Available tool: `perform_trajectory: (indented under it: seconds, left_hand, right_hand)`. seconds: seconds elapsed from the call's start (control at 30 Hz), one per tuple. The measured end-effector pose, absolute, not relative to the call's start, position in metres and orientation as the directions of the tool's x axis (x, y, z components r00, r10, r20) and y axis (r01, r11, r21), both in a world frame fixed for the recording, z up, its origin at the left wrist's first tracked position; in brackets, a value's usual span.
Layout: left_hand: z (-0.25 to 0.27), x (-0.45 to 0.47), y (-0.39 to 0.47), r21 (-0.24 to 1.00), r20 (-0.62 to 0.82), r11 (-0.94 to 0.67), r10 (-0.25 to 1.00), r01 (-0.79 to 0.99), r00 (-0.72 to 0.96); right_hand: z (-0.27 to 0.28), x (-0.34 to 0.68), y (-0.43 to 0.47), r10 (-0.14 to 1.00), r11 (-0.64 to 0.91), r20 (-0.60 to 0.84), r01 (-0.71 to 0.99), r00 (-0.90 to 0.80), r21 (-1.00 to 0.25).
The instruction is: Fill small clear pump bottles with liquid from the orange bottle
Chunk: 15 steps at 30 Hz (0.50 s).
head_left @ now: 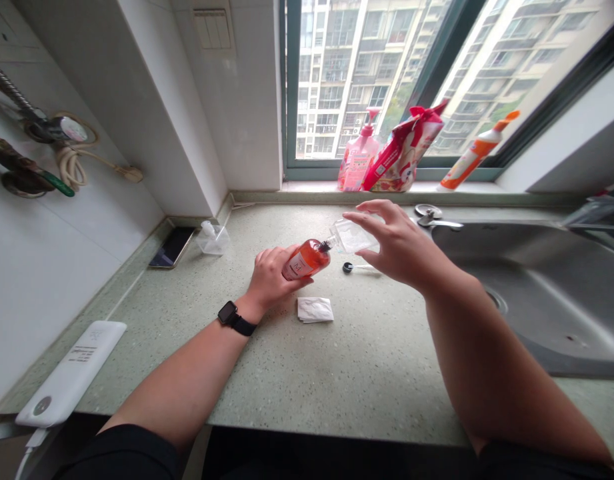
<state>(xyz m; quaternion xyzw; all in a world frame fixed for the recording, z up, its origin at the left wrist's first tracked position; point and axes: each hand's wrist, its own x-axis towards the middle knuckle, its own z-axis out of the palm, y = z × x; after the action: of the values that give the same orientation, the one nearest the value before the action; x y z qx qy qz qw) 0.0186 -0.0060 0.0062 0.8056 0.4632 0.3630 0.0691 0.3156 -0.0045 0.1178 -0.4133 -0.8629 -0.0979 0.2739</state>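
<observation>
My left hand (273,277) is wrapped round an orange-red bottle (307,261) with a white label, tilted to the right. Its black neck (325,246) meets the threaded mouth of a clear, square-sided bottle (353,236). The fingers and thumb of my right hand (387,237) grip that clear bottle from its far end, so it lies tipped toward the orange one. Below them on the counter rests a black cap with a pale stem (347,268). A folded white tissue (315,309) lies nearer to me.
A sink (531,280) with a tap (431,218) is at the right. A phone (172,247), a clear plastic piece (213,239) and a white power bank (71,373) lie left. A pink pump bottle (357,160), red pouch (404,150) and orange-white bottle (471,162) line the windowsill.
</observation>
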Motion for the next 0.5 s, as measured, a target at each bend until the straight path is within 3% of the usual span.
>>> perform_trajectory:
  seconds: [0.5]
  left_hand:
    - [0.0063, 0.0189, -0.0060, 0.443, 0.525, -0.566, 0.792, 0.695, 0.311]
  right_hand:
    - [0.1202, 0.3157, -0.0058, 0.666, 0.646, 0.542, 0.759, -0.513, -0.075]
